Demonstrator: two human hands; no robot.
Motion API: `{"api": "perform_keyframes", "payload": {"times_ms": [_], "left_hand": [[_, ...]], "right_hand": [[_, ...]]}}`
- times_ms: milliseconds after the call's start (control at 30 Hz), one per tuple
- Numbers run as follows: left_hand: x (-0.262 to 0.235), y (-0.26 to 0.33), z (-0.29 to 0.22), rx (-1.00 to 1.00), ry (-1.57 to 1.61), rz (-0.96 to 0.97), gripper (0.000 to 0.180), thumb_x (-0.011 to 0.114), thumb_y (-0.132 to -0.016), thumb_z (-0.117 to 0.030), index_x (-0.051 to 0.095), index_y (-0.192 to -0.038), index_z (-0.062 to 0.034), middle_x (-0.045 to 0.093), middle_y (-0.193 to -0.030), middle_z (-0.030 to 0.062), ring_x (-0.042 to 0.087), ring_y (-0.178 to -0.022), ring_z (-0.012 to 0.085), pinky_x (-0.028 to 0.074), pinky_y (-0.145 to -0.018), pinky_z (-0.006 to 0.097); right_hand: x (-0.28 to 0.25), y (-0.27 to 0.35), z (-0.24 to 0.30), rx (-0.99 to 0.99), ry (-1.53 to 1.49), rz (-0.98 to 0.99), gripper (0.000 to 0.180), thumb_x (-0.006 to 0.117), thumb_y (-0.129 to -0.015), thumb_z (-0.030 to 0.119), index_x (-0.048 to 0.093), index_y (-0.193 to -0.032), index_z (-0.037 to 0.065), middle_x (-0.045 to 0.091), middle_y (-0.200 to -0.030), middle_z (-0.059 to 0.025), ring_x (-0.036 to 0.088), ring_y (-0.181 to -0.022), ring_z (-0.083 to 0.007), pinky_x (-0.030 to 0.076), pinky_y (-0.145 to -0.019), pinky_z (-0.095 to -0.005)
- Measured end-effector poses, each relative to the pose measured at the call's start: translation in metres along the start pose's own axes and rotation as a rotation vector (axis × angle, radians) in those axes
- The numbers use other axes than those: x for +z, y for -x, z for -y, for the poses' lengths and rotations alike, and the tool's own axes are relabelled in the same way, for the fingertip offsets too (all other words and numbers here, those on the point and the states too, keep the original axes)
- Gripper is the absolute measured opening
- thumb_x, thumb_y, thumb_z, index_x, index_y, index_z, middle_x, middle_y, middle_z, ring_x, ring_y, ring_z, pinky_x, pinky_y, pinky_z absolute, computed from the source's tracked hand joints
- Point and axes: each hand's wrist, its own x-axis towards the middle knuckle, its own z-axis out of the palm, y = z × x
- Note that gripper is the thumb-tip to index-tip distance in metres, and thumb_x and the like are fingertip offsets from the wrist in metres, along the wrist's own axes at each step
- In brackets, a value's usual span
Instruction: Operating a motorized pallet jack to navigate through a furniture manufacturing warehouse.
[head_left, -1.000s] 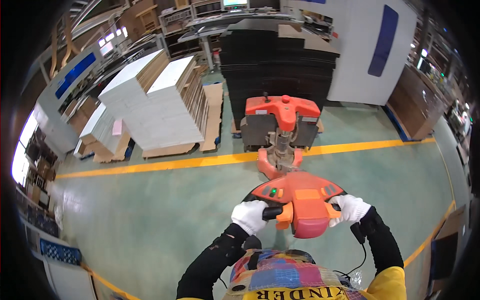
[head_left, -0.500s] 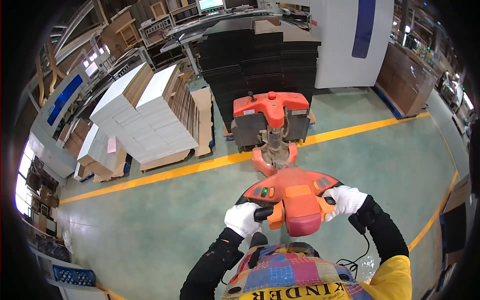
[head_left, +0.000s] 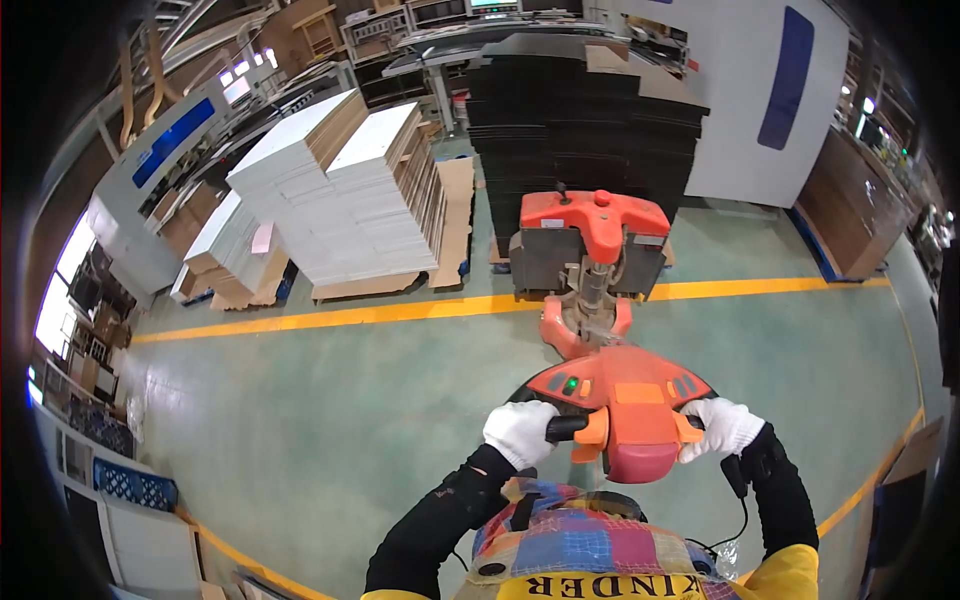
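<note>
In white gloves, both my hands grip the tiller handle (head_left: 640,395) of a red and black electric pallet truck (head_left: 600,228). My left hand (head_left: 520,433) is wrapped round the black left grip, beside an orange thumb lever. At the other end, my right hand (head_left: 722,428) closes round the right grip, most of which its fingers hide. A small green light glows on the handle's left side. The truck's body stands right against a tall stack of dark panels (head_left: 580,130); its forks are hidden.
White panels (head_left: 370,220) are stacked on a pallet left of the truck, with a lower stack (head_left: 225,245) beyond. A yellow floor line (head_left: 400,312) crosses behind the handle. A wrapped brown stack (head_left: 855,210) and a white machine cabinet (head_left: 750,110) stand right; a blue crate (head_left: 135,485) sits left.
The truck, stacks and floor line have shifted rightward in the picture, and the line lies more level. Both hands keep their hold on the handle.
</note>
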Motion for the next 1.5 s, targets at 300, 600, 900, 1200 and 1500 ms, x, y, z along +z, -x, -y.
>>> {"api": "perform_keyframes", "payload": {"times_ms": [300,600,900,1200,1500], "left_hand": [[-0.008,-0.003,0.004,0.007,-0.022,0.085,0.017,0.068,-0.076,-0.021,0.064,-0.089,-0.0131,0.068,-0.085,0.0109,0.069,-0.078,0.032,0.055,-0.071,0.044],[-0.003,-0.001,0.015,0.085,0.056,0.022,0.022,0.069,-0.075,-0.028,0.063,-0.09,-0.0134,0.067,-0.084,0.0081,0.068,-0.079,0.0297,0.054,-0.07,0.042],[-0.013,-0.002,0.014,0.033,0.039,0.076,0.017,0.065,-0.077,-0.025,0.063,-0.089,-0.0125,0.068,-0.085,0.009,0.069,-0.079,0.0301,0.055,-0.07,0.043],[-0.041,-0.001,0.008,0.034,0.007,0.13,0.017,0.065,-0.079,-0.022,0.062,-0.091,-0.0108,0.069,-0.086,0.0106,0.069,-0.082,0.0305,0.055,-0.073,0.043],[-0.053,0.001,0.011,0.04,0.044,0.146,0.015,0.064,-0.08,-0.021,0.063,-0.091,-0.0106,0.069,-0.085,0.0111,0.069,-0.08,0.031,0.055,-0.072,0.043]], "right_hand": [[0.002,-0.001,0.009,0.029,0.009,0.017,0.048,0.088,-0.067,0.027,0.066,-0.103,0.006,0.07,-0.084,-0.0046,0.067,-0.077,-0.0191,0.053,-0.074,-0.0311],[0.011,-0.005,0.002,-0.011,-0.035,-0.112,0.018,0.067,-0.079,-0.003,0.065,-0.096,0.002,0.07,-0.077,-0.0047,0.066,-0.071,-0.0117,0.053,-0.065,-0.0278],[0.01,-0.009,-0.001,0.04,-0.024,-0.105,0.03,0.08,-0.07,0.005,0.067,-0.097,0.006,0.071,-0.08,-0.0033,0.067,-0.074,-0.0109,0.054,-0.068,-0.029],[0.006,0.001,0.007,0.087,-0.31,-0.104,0.037,0.088,-0.066,0.012,0.067,-0.095,0.006,0.07,-0.08,-0.0027,0.061,-0.073,-0.0092,0.052,-0.069,-0.0287],[-0.007,0.01,0.036,0.111,-0.147,-0.029,0.059,0.096,-0.06,0.024,0.065,-0.106,0.004,0.07,-0.09,-0.0034,0.065,-0.085,-0.016,0.053,-0.079,-0.0319]]}}
